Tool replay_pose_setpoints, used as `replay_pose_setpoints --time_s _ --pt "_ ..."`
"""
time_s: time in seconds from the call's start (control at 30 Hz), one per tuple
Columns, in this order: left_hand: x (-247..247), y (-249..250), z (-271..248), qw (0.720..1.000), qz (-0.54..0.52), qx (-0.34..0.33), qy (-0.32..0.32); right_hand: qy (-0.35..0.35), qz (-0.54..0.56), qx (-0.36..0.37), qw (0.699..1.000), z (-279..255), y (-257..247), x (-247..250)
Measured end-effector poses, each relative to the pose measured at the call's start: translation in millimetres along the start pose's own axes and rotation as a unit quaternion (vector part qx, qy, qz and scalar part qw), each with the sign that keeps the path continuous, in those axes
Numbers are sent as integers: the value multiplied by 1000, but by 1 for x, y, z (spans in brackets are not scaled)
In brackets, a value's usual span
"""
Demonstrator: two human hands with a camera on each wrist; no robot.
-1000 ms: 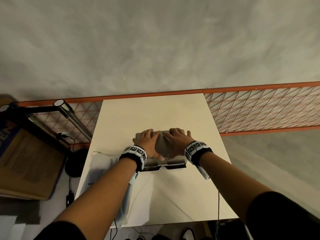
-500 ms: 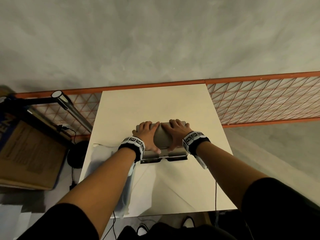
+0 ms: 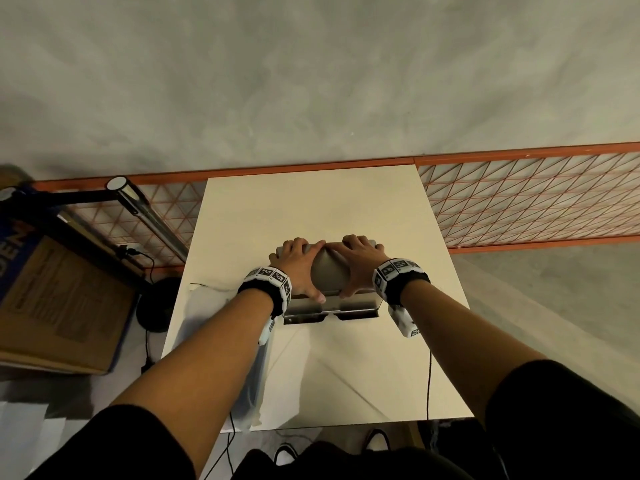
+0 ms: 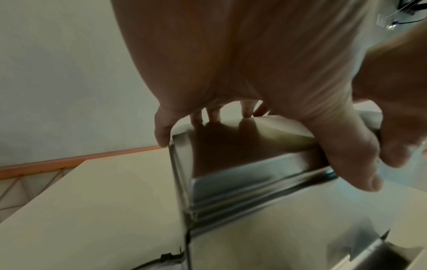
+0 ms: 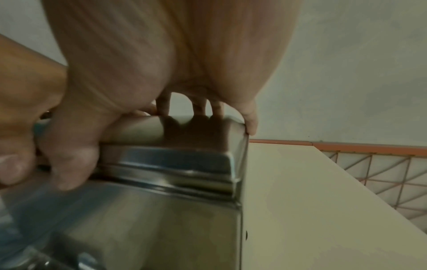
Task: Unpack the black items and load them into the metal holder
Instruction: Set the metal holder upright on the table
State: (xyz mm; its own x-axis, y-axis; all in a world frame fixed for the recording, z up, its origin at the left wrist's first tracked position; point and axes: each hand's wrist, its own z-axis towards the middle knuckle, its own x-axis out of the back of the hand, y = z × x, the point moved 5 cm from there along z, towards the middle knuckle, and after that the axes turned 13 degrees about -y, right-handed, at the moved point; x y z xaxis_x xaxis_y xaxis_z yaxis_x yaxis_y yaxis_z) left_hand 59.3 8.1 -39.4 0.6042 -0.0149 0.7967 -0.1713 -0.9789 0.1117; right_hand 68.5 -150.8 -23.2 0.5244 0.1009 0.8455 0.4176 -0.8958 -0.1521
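Head view: both hands sit on top of the metal holder, a stainless dispenser-like box at mid-table; left hand and right hand are draped over its rounded lid, fingers hooked over the far edge, thumbs at the near seam; a clear plastic bag lies on the table's left side, just beside the left forearm; no black items visible anywhere in this view — cannot say whether they are already loaded or hidden under the arms.

Left wrist view: left hand grasps the lid, fingertips curled past the back corner, thumb pressed along the front lip; the right thumb shows at the frame's right edge; holder body below is smeared by blur; a slot at bottom right is cut off.

Right wrist view: right hand mirrors it — fingers over the lid rear edge, thumb at the seam above the holder front; left part blurred.

Handling, judged: rigid sheet steel, smooth and slippery, probably fairly light, edges possibly sharp; best taken at lid ends with thumbs under the front lip, as now; interior contents hidden; whether the lid is being opened or closed cannot be told.
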Motion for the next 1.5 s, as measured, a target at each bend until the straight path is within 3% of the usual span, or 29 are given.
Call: replay_pose_setpoints --time_s 0.37,0.73,0.93,1.2,1.5 --pt "5 6 -9 999 16 -11 31 25 -32 10 999 -12 -1 4" --pt "-23 31 -31 996 -44 -32 77 22 -122 21 992 -36 0 -4" --pt "-36 62 -52 992 -11 -92 84 6 -116 -2 993 -82 15 -23" --pt "-88 116 -71 979 25 -193 54 -31 -108 -24 993 -152 47 -77" --pt "-157 148 -53 971 10 -235 -41 -102 -92 -28 990 -168 78 -148"
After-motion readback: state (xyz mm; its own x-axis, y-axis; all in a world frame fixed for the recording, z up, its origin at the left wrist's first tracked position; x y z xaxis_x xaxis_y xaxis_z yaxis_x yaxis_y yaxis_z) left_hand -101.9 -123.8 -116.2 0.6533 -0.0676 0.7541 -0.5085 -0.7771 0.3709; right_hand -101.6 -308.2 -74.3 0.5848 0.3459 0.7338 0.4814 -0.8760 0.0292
